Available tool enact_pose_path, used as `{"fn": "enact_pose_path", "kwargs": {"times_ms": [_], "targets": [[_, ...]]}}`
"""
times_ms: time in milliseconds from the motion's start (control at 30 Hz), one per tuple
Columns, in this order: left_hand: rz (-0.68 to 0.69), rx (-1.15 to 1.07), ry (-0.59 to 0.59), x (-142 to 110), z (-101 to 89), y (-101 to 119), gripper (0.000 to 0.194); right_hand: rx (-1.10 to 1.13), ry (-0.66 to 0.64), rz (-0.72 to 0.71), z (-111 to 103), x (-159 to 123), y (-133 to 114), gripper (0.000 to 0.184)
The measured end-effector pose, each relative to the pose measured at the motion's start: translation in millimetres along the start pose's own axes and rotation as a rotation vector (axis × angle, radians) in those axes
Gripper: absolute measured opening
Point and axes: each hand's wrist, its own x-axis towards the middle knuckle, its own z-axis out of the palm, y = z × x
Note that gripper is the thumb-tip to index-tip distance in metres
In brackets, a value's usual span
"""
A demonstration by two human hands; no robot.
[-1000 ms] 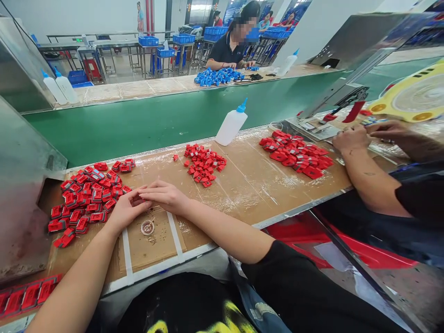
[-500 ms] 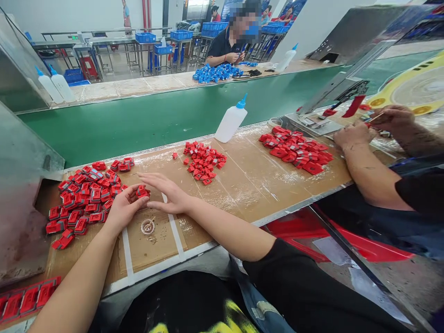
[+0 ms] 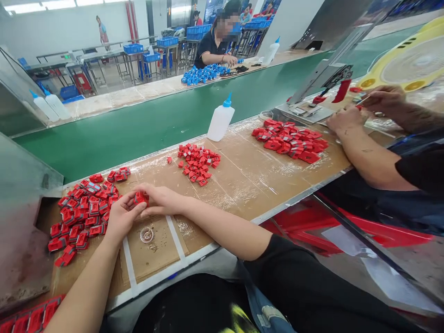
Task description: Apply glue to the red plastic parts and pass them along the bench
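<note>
My left hand and my right hand meet over the brown worktop, both pinched on one small red plastic part. Just left of them lies a heap of flat red plastic parts. A small round clear dish sits on the taped square right below my hands. A smaller pile of little red pieces lies further back, to the right of my hands.
A white squeeze bottle with a blue cap stands at the edge of the green conveyor belt. A co-worker's hands work at right beside another red pile. A steel housing stands at left.
My right hand, spread open half a second ago, has closed onto the red part that my left hand lifted from the pile. The view has tilted slightly.
</note>
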Motion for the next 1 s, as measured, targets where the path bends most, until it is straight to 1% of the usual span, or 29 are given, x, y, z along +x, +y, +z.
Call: {"fn": "enact_pose_path", "kwargs": {"times_ms": [33,100,167,200,233,300,333,400,467,500,533,567,600,633,667,700,733,767,800,833,867,900,933,967,1000], "targets": [[-0.027,0.015,-0.02,0.4,-0.8,4.8,0.06,-0.064,0.014,-0.057,-2.6,0.7,-0.5,0.062],[-0.069,0.093,-0.116,2.8,-5.0,18.4,0.061,-0.216,0.052,-0.133,-8.7,-2.0,-2.5,0.057],[-0.055,0.3,-0.206,10.4,-13.7,35.9,0.058,-0.373,0.093,-0.138,-18.1,-16.1,-6.2,0.057],[-0.022,0.459,-0.201,16.9,-19.5,44.8,0.055,-0.444,0.098,-0.117,-24.5,-29.4,-8.6,0.06],[0.027,0.644,-0.161,25.3,-25.9,53.0,0.052,-0.508,0.097,-0.078,-32.1,-47.2,-11.2,0.061],[0.132,1.042,-0.057,46.5,-38.2,65.0,0.046,-0.603,0.093,0.059,-50.0,-94.9,-15.1,0.061],[0.161,1.232,-0.035,58.3,-43.1,68.1,0.044,-0.629,0.101,0.155,-59.8,-122.8,-15.2,0.055],[0.158,1.528,-0.057,81.0,-48.7,69.3,0.036,-0.657,0.178,0.378,-80.6,-178.7,-9.6,0.046],[0.11,1.672,-0.079,99.0,-49.4,66.4,0.025,-0.682,0.356,0.626,-102.8,-222.7,1.5,0.044],[0.092,1.698,-0.076,105.1,-48.5,64.9,0.021,-0.702,0.49,0.741,-114.2,-236.5,6.9,0.046],[0.086,1.713,-0.076,108.9,-46.9,64.0,0.018,-0.698,0.655,0.822,-125.5,-243.7,10.5,0.05],[0.098,1.71,-0.071,110.2,-44.9,63.7,0.017,-0.642,0.861,0.848,-136.0,-244.0,11.9,0.057],[0.118,1.677,-0.06,109.1,-42.5,63.9,0.017,-0.543,1.08,0.822,-145.1,-237.5,10.9,0.064],[0.139,1.589,-0.04,105.6,-39.8,64.3,0.018,-0.421,1.276,0.751,-152.3,-224.6,8.0,0.069],[0.149,1.435,-0.011,99.9,-36.9,64.5,0.022,-0.201,1.458,0.605,-156.7,-206.2,4.1,0.067],[0.133,1.221,0.013,92.3,-33.6,64.1,0.027,-0.105,1.493,0.547,-157.9,-183.1,0.1,0.058],[0.084,0.969,0.021,83.0,-29.9,62.9,0.033,-0.01,1.467,0.51,-155.4,-156.9,-3.6,0.053],[0.009,0.715,0.009,72.3,-25.9,60.9,0.041,0.273,1.363,0.435,-149.2,-129.0,-6.8,0.053],[-0.078,0.493,-0.022,60.6,-21.5,58.1,0.047,0.486,1.157,0.419,-139.5,-101.3,-9.9,0.051],[-0.158,0.312,-0.057,48.7,-16.9,54.6,0.051,0.593,0.919,0.447,-127.0,-75.3,-13.3,0.052],[-0.223,0.176,-0.088,37.2,-12.4,50.5,0.053,0.644,0.716,0.474,-112.4,-52.8,-17.3,0.053],[-0.266,0.084,-0.108,26.7,-8.3,46.1,0.053,0.638,0.52,0.477,-97.0,-34.9,-21.8,0.053],[-0.281,0.034,-0.103,17.9,-5.0,41.3,0.052,0.588,0.352,0.458,-81.8,-22.1,-26.5,0.054],[-0.269,0.029,-0.078,10.6,-2.7,36.2,0.052,0.514,0.215,0.414,-67.9,-14.5,-30.9,0.053],[-0.229,0.068,-0.036,5.0,-1.5,30.9,0.052,0.425,0.105,0.36,-56.0,-11.5,-34.6,0.053]]}}
